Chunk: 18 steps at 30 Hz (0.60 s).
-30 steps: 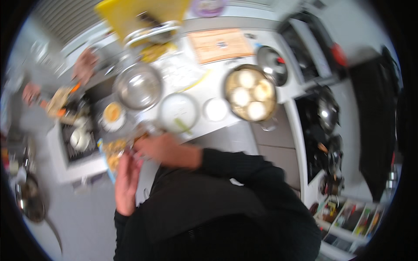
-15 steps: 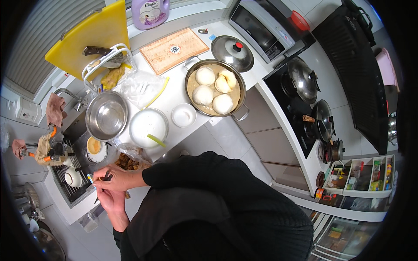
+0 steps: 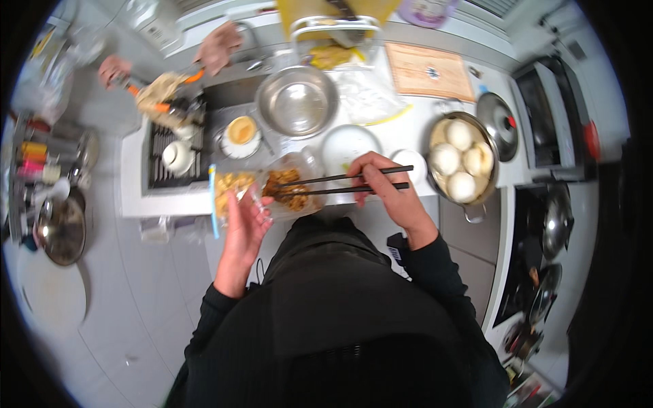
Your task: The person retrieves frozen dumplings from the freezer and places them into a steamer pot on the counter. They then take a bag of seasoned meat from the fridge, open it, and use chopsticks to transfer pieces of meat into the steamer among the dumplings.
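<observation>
Dark chopsticks (image 3: pixel 360 189) lie in my right hand (image 3: pixel 394 197), whose fingers are closed round their thicker ends. Their tips touch a dark brown food piece at the left side of a clear plastic bag or container (image 3: pixel 311 166) of brown food pieces (image 3: pixel 294 197). My left hand (image 3: pixel 243 228) grips the edge of a clear zip bag (image 3: pixel 216 187) with a blue strip. Yellowish food pieces (image 3: pixel 236 182) show inside that bag, just left of the brown food. A white bowl (image 3: pixel 350 144) stands behind the chopsticks.
Behind are a steel basin (image 3: pixel 297 102) and a sink (image 3: pixel 231 95) holding a small dish (image 3: pixel 241 129). To the right, a pan (image 3: pixel 437 173) holds several white dough balls beside a lid (image 3: pixel 496 126). A cutting board (image 3: pixel 428 71) lies at the back.
The view has turned and shifted left. My hands, close together before, are now apart. The chopsticks now point left, with their tips at the brown food.
</observation>
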Each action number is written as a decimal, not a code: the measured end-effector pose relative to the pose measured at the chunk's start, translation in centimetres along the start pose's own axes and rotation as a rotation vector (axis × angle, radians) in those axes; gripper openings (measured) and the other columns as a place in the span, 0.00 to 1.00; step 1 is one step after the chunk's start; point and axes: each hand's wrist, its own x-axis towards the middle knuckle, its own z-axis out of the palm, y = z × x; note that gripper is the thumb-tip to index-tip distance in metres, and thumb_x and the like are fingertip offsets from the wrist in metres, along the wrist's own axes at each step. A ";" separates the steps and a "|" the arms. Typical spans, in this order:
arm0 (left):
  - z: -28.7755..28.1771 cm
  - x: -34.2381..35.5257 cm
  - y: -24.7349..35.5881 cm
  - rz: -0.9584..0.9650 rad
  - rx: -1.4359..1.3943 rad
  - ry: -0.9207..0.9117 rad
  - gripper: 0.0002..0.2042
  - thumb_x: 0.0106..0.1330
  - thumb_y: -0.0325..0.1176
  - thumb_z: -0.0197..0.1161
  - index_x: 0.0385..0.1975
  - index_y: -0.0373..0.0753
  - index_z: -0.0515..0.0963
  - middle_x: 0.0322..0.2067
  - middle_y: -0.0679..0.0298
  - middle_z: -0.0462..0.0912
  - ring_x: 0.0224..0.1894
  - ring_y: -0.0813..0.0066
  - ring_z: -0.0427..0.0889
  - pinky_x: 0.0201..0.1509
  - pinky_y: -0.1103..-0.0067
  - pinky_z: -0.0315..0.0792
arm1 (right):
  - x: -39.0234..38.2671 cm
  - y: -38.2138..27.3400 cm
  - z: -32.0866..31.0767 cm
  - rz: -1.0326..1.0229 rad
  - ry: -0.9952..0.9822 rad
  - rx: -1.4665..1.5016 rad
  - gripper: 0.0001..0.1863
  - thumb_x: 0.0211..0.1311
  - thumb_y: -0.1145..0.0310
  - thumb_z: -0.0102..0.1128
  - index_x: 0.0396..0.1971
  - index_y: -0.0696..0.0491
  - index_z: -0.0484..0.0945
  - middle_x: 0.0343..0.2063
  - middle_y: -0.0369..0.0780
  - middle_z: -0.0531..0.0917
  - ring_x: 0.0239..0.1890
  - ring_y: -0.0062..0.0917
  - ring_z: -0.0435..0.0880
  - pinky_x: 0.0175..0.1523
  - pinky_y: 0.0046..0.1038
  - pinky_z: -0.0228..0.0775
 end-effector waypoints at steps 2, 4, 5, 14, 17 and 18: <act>-0.2 -0.1 0.1 0.026 0.068 0.054 0.36 0.68 0.65 0.42 0.65 0.42 0.61 0.39 0.65 0.78 0.30 0.84 0.73 0.35 0.85 0.72 | 1.2 1.5 1.0 0.093 0.056 -0.178 0.13 0.72 0.64 0.47 0.39 0.57 0.78 0.27 0.35 0.76 0.25 0.15 0.75 0.31 0.21 0.70; -0.1 -0.2 0.2 0.049 0.111 0.055 0.36 0.68 0.65 0.41 0.66 0.42 0.60 0.40 0.66 0.76 0.29 0.85 0.70 0.34 0.87 0.70 | 2.4 3.5 2.2 0.089 0.028 -0.219 0.12 0.71 0.66 0.49 0.39 0.58 0.79 0.27 0.35 0.76 0.25 0.15 0.74 0.32 0.20 0.69; 0.2 -0.3 0.3 0.036 0.112 0.058 0.36 0.69 0.65 0.41 0.66 0.43 0.59 0.41 0.67 0.75 0.28 0.86 0.68 0.34 0.88 0.69 | 2.7 4.5 2.6 0.108 0.034 -0.250 0.12 0.71 0.67 0.50 0.39 0.58 0.79 0.28 0.34 0.76 0.25 0.15 0.74 0.32 0.20 0.69; -0.4 -0.9 0.8 0.007 0.137 0.089 0.35 0.70 0.64 0.41 0.68 0.43 0.57 0.42 0.68 0.75 0.30 0.85 0.68 0.35 0.87 0.68 | 5.7 10.9 3.7 -0.208 -0.067 -0.529 0.07 0.65 0.73 0.54 0.39 0.58 0.79 0.31 0.40 0.78 0.29 0.25 0.76 0.36 0.25 0.69; -0.5 -0.8 0.8 -0.021 0.122 0.064 0.35 0.70 0.63 0.41 0.68 0.43 0.57 0.42 0.68 0.75 0.30 0.86 0.68 0.35 0.88 0.68 | 7.3 11.8 4.2 -0.245 -0.114 -0.501 0.08 0.64 0.73 0.55 0.39 0.58 0.79 0.30 0.41 0.79 0.28 0.25 0.77 0.36 0.25 0.69; -0.5 -0.7 0.9 -0.021 0.123 0.062 0.35 0.70 0.63 0.41 0.68 0.43 0.57 0.43 0.68 0.75 0.30 0.86 0.69 0.35 0.87 0.68 | 7.8 11.9 4.2 -0.201 -0.125 -0.473 0.08 0.63 0.73 0.55 0.39 0.58 0.79 0.30 0.42 0.79 0.29 0.26 0.77 0.37 0.25 0.69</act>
